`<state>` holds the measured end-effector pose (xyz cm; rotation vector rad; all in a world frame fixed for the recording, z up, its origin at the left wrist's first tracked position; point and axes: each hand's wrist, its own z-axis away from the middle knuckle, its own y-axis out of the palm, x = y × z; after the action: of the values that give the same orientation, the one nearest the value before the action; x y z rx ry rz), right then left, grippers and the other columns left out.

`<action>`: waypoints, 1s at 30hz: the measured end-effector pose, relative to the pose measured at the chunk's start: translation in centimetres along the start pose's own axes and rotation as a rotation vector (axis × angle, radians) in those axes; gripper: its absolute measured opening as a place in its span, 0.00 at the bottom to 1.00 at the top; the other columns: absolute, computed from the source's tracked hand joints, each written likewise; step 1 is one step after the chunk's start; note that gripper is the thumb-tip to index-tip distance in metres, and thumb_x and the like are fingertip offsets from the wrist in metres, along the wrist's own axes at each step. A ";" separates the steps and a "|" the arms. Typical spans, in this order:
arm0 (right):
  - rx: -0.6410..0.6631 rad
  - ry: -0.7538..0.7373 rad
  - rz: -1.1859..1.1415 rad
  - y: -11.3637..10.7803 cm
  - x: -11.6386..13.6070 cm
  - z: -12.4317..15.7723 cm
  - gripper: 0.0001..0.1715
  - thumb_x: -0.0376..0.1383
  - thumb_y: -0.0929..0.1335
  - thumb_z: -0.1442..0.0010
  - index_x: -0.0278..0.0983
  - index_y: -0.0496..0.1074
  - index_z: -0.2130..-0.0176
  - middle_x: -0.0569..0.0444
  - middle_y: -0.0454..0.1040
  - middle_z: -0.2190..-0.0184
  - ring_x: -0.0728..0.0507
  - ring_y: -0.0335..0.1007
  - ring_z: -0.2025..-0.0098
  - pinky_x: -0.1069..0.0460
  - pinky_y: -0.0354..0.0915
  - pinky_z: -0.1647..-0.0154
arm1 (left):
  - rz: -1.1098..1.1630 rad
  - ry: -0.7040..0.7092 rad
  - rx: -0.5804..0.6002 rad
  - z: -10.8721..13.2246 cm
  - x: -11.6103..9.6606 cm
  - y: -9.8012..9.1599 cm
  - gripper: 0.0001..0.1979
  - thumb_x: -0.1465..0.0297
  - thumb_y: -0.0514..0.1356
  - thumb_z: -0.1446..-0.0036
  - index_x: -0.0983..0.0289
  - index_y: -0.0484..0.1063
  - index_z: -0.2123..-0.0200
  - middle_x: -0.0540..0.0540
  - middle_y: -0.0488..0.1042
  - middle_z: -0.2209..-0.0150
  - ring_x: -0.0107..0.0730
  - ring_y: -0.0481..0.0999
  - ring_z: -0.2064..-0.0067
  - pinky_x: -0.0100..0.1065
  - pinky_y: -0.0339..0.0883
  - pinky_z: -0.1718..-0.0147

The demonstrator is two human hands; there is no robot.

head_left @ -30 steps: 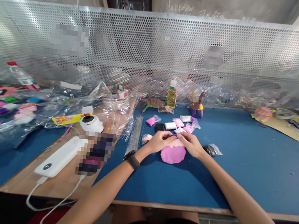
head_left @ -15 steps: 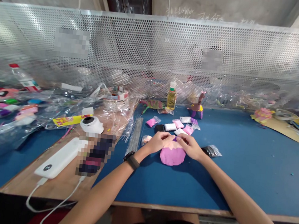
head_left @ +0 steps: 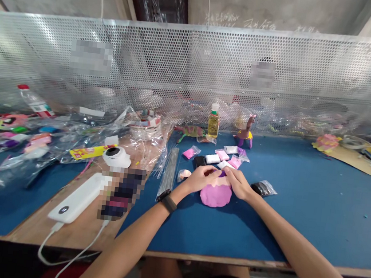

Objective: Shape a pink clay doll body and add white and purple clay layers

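Observation:
A flat pink clay disc (head_left: 214, 196) lies on the blue table (head_left: 298, 205), with a paler pink piece on its far edge. My left hand (head_left: 199, 178) and my right hand (head_left: 239, 183) meet over that far edge. Both have their fingers curled and pinched on the clay. A small purple bit shows between the fingertips. A black watch band sits on my left wrist.
Small bags of pink, white and black clay (head_left: 217, 157) lie just behind my hands. A yellow bottle (head_left: 213, 121) and a clay animal (head_left: 246, 132) stand by the perforated metal screen (head_left: 193, 68). Left are metal wires (head_left: 169, 170), a power bank (head_left: 78, 197), plastic wrap.
My hands have stayed on the far edge of the pink clay, with only small finger movements. The view has shifted a little to the left.

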<state>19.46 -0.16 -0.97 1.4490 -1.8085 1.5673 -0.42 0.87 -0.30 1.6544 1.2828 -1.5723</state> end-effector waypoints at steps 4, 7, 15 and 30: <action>0.016 -0.023 0.116 -0.5 -0.2 0.1 0.29 0.50 0.52 0.26 0.38 0.66 0.68 0.56 0.67 0.75 0.46 0.61 0.72 0.50 0.55 0.70 | 0.014 0.019 -0.010 -0.2 0.2 0.2 0.20 0.54 0.61 0.40 0.69 0.76 0.66 0.52 0.72 0.73 0.28 0.66 0.70 0.30 0.60 0.69; 0.015 -0.043 0.154 -0.8 -0.3 0.1 0.29 0.50 0.53 0.27 0.39 0.61 0.73 0.57 0.63 0.78 0.46 0.58 0.75 0.50 0.52 0.72 | 0.042 0.009 -0.046 -0.3 0.1 0.2 0.20 0.54 0.63 0.43 0.69 0.77 0.67 0.53 0.72 0.72 0.29 0.67 0.70 0.30 0.61 0.69; 0.024 -0.106 0.091 -0.6 0.7 0.2 0.27 0.50 0.57 0.28 0.38 0.62 0.72 0.59 0.60 0.78 0.48 0.55 0.75 0.51 0.51 0.73 | 0.008 -0.028 -0.058 -0.1 0.4 -0.2 0.24 0.51 0.61 0.41 0.69 0.75 0.72 0.50 0.65 0.77 0.25 0.60 0.74 0.29 0.52 0.75; 0.020 -0.029 0.014 -0.5 0.0 0.0 0.27 0.53 0.57 0.29 0.39 0.61 0.72 0.59 0.59 0.77 0.47 0.55 0.74 0.51 0.53 0.73 | -0.027 -0.009 -0.067 0.0 0.1 -0.7 0.27 0.49 0.59 0.41 0.68 0.69 0.77 0.48 0.60 0.79 0.23 0.55 0.75 0.30 0.47 0.76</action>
<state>19.85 -0.06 -0.74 1.4783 -1.8277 1.5830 -1.01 1.19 -0.19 1.5934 1.3445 -1.5332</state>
